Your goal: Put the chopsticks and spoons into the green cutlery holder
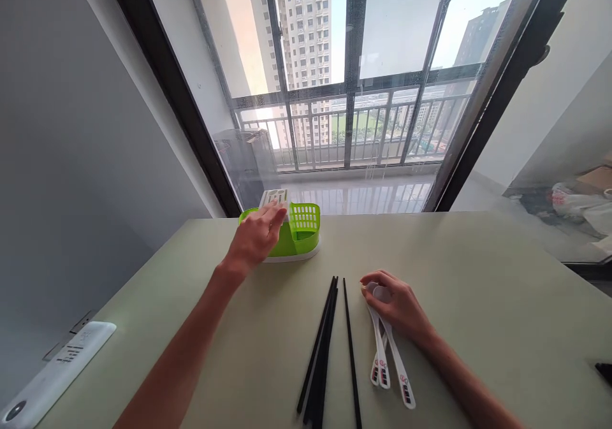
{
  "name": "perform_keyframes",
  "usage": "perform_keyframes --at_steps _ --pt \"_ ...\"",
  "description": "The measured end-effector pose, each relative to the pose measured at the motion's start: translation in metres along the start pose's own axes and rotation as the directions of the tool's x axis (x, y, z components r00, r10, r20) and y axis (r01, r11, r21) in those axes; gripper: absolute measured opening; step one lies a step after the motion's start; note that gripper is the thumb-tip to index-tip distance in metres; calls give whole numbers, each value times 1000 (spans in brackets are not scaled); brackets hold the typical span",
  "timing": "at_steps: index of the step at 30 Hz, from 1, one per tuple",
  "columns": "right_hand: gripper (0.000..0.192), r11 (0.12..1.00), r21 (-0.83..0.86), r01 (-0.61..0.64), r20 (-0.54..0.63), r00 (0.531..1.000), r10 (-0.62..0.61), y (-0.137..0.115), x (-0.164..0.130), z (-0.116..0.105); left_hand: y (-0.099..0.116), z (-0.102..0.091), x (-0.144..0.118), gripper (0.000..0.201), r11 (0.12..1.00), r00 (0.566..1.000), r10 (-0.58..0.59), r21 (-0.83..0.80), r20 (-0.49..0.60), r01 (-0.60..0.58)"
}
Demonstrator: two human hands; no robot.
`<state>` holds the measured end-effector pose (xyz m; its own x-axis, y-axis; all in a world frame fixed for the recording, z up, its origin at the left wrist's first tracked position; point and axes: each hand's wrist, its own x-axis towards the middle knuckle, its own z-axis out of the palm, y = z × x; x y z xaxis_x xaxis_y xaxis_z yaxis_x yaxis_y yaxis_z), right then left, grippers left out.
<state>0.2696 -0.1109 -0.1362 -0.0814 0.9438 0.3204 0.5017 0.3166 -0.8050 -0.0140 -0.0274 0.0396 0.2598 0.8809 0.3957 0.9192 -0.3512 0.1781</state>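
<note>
Chopsticks [326, 346], one apart; right grip [398, 303] cupping three spoons [397, 362]; left grip [255, 236] at one caddy [287, 244], hold unclear.

Left hand [258, 232] at green basket [306, 245], far left, by white box [275, 195]. Right hand [396, 298] curled around bowls of white spoons [381, 351], right. Black chopsticks [323, 352] near centre, one apart. Long white device [62, 370] near left.

At the desk's [459, 257] far edge: one green basket [305, 246], one printed box [274, 196]. At its left edge: one long white device [62, 368]. Toward the near edge: one black chopstick [351, 352] apart, several overlapping chopsticks [322, 359] that cannot be counted surely, at least three white spoons [380, 352].
</note>
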Motion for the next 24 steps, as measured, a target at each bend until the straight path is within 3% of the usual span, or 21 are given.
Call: perform_keyframes --at_steps 5,13,19,24 --pt "18 1000 -6 17 -4 1000 -17 0 0 -1 46 14 5 51 989 985 123 -93 118 -112" --pt "17 1000 -18 23 -16 1000 -23 1 0 0 97 33 15 54 973 959 227 -85 170 -215" --pt "14 999 -15 41 -46 998 -42 2 1 0 116 34 9 58 957 940 281 -132 194 -259" --pt "14 999 -25 22 -69 997 -24 0 0 -1 113 33 3 56 920 916 360 -230 175 -317"
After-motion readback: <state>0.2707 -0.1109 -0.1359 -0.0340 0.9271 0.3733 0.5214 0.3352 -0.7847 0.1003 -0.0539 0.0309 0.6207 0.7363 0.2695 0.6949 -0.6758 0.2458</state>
